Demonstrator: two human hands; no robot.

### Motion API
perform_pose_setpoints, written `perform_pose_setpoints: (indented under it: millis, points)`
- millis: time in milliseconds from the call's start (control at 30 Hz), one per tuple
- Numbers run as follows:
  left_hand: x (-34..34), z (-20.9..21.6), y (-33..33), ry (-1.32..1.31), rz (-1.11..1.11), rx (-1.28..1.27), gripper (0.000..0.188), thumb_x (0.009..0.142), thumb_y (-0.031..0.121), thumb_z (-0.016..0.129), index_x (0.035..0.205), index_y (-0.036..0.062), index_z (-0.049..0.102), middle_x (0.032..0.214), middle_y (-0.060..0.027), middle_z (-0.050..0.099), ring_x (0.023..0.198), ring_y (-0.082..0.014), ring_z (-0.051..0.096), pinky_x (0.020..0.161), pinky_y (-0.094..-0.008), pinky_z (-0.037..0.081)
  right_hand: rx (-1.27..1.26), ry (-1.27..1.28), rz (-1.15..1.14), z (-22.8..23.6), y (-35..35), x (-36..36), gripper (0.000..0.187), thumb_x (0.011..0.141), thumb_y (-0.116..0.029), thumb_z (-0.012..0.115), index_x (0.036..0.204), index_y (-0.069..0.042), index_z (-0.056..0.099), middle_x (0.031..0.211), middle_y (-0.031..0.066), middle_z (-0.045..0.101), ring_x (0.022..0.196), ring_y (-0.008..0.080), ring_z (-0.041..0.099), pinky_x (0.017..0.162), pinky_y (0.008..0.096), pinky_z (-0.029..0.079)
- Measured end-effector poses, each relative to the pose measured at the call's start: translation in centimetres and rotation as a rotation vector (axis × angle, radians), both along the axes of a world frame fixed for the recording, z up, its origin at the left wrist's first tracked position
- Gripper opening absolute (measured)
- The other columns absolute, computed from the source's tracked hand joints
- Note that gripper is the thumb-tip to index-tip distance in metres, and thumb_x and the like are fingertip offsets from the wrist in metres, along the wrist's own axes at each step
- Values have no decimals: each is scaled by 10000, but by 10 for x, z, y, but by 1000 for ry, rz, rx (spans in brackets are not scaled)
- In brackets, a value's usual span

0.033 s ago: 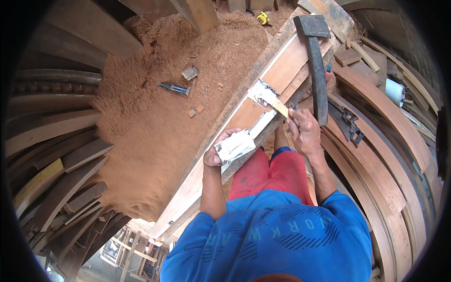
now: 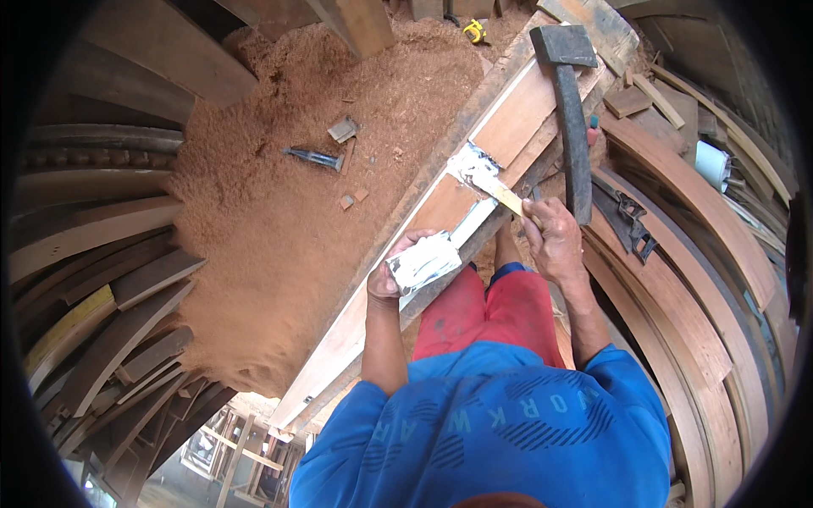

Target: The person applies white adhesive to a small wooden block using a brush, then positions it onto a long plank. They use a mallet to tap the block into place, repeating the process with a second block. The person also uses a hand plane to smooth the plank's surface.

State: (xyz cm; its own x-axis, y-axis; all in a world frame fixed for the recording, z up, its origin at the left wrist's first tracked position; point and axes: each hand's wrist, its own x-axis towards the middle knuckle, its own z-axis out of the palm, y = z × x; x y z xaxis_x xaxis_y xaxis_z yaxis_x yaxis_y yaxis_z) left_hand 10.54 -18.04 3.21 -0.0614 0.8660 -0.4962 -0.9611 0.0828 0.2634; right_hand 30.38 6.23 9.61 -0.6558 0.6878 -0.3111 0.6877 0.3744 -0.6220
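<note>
1. The long board (image 2: pixel 512 123) carries the work: white paste (image 2: pixel 464 161) lies in a patch partway along it, and a white strip runs from there toward the person, by the board's right edge.
2. The right hand (image 2: pixel 555 237) grips the pale handle of a tool (image 2: pixel 510 198) whose tip rests in that patch; smeared white, it could be a brush or a scraper. Firm, even strokes across the board should press paste in rather than pile it up.
3. The left hand (image 2: pixel 389 275) is wrapped around a white-coated holder (image 2: pixel 423 262) over the board's nearer part; I cannot tell what kind it is. Holding it close to the patch should shorten reloads and catch drips.
4. Small loads and a thin, feathered edge would probably save cleanup on the bare wood.
5. Keep sawdust (image 2: pixel 254 245), left of the board, out of the wet paste, and strokes clear of the hammer (image 2: pixel 571 118) at the board's far end.
</note>
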Motion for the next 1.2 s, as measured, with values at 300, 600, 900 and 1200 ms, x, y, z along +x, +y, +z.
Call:
perform_pose_setpoints:
  millis: [300,600,900,1200]
  points:
    - [-1,3,2,17,3,-26,1194,519,431,941,1457,-71,398,1414,-213,564,1333,-322,566,1173,-440,410,-83,120,44,-19,21,-24,148,915,-4,640,1024,87,682,980,259,707,901,405,707,753,445,565]
    - [0,-8,-5,22,-10,-3,1188,513,426,931,1451,-71,397,1429,-217,545,1357,-330,541,1172,-444,406,-312,281,125,-30,12,-14,175,992,-69,578,1022,73,675,821,177,665,701,274,687,623,373,529]
    - [2,-13,-8,33,11,-33,1178,507,422,921,1449,-64,408,1407,-217,569,1336,-335,562,1169,-439,413,-84,192,15,-13,7,3,164,928,-52,652,1041,56,705,893,165,677,780,319,681,685,404,534]
    - [2,-5,-4,29,22,-62,1185,493,408,930,1443,-73,412,1394,-210,582,1322,-325,575,1161,-430,424,114,166,-38,-16,-8,-2,222,870,-72,733,1076,-1,692,895,146,632,809,321,657,688,416,526]
